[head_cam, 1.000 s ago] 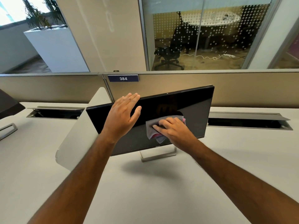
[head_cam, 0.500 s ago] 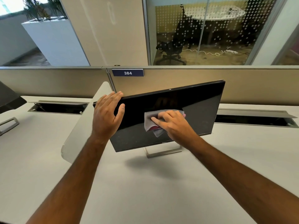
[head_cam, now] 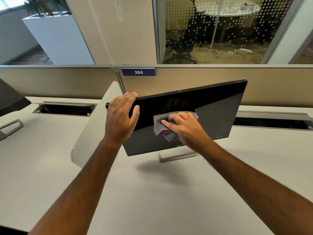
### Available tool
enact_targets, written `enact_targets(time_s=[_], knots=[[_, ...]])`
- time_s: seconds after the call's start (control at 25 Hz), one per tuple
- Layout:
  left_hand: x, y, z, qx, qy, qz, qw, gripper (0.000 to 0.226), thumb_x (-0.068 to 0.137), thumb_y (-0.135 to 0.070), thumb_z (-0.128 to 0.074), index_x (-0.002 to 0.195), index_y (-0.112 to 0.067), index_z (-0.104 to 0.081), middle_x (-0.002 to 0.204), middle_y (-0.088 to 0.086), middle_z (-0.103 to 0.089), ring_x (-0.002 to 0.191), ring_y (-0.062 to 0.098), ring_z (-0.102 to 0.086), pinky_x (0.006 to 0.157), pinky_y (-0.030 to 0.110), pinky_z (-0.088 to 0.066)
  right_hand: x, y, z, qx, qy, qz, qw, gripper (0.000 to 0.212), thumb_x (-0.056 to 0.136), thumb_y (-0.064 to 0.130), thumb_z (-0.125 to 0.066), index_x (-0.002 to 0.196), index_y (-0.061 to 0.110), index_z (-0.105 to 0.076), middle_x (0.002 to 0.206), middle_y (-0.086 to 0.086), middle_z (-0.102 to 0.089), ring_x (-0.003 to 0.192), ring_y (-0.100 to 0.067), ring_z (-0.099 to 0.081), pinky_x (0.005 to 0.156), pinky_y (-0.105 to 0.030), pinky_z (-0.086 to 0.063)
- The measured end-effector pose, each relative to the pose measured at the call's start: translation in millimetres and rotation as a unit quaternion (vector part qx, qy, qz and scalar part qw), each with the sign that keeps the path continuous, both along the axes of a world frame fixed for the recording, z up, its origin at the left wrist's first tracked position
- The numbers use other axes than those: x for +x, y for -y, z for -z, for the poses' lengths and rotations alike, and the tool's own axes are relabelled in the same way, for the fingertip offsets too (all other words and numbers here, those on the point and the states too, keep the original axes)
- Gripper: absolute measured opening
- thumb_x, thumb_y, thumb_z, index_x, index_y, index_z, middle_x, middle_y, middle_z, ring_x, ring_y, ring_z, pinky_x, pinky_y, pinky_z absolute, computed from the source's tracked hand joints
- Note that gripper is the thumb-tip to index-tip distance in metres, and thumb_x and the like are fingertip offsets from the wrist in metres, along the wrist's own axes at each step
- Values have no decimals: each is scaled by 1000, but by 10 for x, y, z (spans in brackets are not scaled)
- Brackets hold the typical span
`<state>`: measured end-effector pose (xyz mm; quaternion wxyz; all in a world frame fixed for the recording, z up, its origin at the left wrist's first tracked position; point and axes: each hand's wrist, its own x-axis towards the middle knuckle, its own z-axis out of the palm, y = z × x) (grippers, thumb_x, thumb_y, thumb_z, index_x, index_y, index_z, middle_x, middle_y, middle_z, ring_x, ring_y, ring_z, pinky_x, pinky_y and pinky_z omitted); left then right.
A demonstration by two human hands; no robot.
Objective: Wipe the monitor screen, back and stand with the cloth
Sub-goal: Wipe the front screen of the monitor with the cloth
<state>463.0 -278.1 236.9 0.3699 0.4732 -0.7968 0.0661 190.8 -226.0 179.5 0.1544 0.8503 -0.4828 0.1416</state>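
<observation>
While the pale desk (head_cam: 152, 192) fills most of the view, a black monitor (head_cam: 211, 112) stands on it near the middle, tilted, on a silver stand (head_cam: 176, 156). Behind it runs a tan partition (head_cam: 262, 85) carrying a blue sign (head_cam: 138, 72) marked 384. At the screen's upper left corner, the left hand (head_cam: 121, 118) lies flat, fingers straight over the top edge and thumb on the glass. The right hand (head_cam: 185, 126) presses a grey cloth (head_cam: 159, 124) against the middle of the screen with spread, slightly bent fingers; a pink fold shows underneath.
</observation>
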Motion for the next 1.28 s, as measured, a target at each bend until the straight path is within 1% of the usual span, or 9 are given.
enact_targets(time_s=[0.2,0.36,0.48,0.56,0.68,0.88,1.0,1.08,1.28], knots=[[59,2,-6,18,7,2,1000,52,108,-41,-37,149,-14,-54,151,3,-57,145,18,-46,124,37,-28,416,-31,154,28,-46,-31,998,73,81,29,-81,146,25,-48,132,-4,-54,116,-26,-52,93,-43,-48],[125,3,-72,30,44,30,998,55,108,-43,-32,151,-14,-51,154,4,-54,148,17,-42,126,35,-24,350,-104,397,63,-85,-13,994,78,77,29,-86,145,31,-48,132,-1,-53,117,-26,-52,94,-51,-50],[322,14,-87,11,50,16,999,54,109,-41,-32,149,-13,-54,153,4,-55,150,18,-41,128,42,-21,204,-97,298,7,-51,0,999,70,82,21,-78,145,26,-49,131,-4,-53,114,-28,-51,91,-49,-45],[520,22,-42,-6,30,-11,999,50,109,-37,-36,146,-11,-56,151,5,-57,149,20,-41,128,45,-23,182,-45,157,-34,-20,9,999,63,86,17,-70,146,24,-50,133,-7,-54,116,-29,-51,89,-46,-41],[642,-1,64,9,-9,-23,1000,52,109,-39,-37,149,-10,-53,154,7,-53,151,20,-39,128,41,-24,421,24,38,-51,-1,9,999,62,89,16,-64,148,23,-47,138,-7,-52,120,-28,-50,91,-44,-37],[547,-47,133,45,-75,-27,996,56,107,-41,-37,152,-10,-49,158,7,-48,153,19,-35,126,41,-28,852,13,223,0,-26,-31,999,74,83,25,-78,149,25,-44,136,-3,-51,119,-25,-49,93,-42,-42],[602,-45,125,51,-82,-6,995,54,107,-38,-35,151,-10,-50,157,6,-49,152,17,-36,125,43,-31,818,-65,381,36,-78,-30,996,84,71,30,-90,145,28,-50,131,0,-56,114,-24,-54,94,-42,-48],[626,-54,121,57,-95,12,994,53,108,-35,-34,151,-10,-50,158,5,-49,151,16,-37,124,43,-33,757,-106,393,35,-82,-13,996,83,68,31,-92,142,29,-53,127,0,-57,112,-24,-55,91,-43,-50],[595,-104,123,85,-158,45,983,54,107,-35,-31,151,-9,-50,158,5,-48,147,14,-43,122,32,-36,914,-45,-6,-25,-25,23,999,69,83,26,-79,146,24,-49,135,-5,-53,118,-28,-50,85,-42,-35]])
